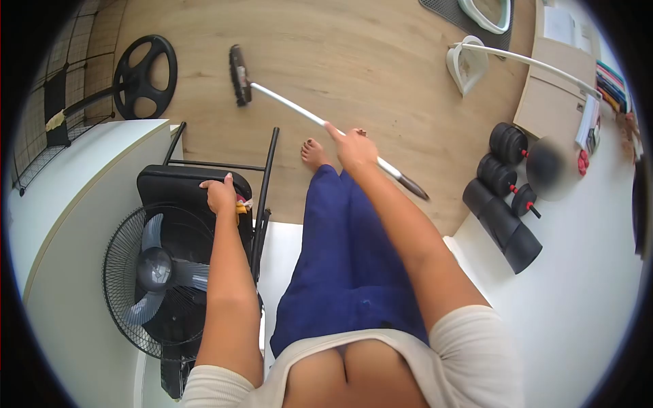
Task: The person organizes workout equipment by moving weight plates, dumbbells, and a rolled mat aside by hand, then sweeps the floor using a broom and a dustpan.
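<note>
My right hand [356, 149] is closed around the white handle of a broom [292, 105]. The dark bristle head of the broom rests at the upper left, on the wood floor, and its dark grip end points to the lower right. On the left, my left hand [221, 195] grips the padded edge of a black chair [160, 180] with a tubular metal frame. A small yellow and pink item [243, 205] shows beside that hand; I cannot make out what it is. Just below the hand stands a black fan [155, 270] with grey translucent blades.
A white long-handled dustpan [468, 66] stands at the upper right, near a litter tray [505, 20]. Dumbbells [500, 173] and a rolled black mat [503, 228] lie along the right wall. A black five-spoke-like round base [155, 78] and a wire grid [41, 163] are at upper left.
</note>
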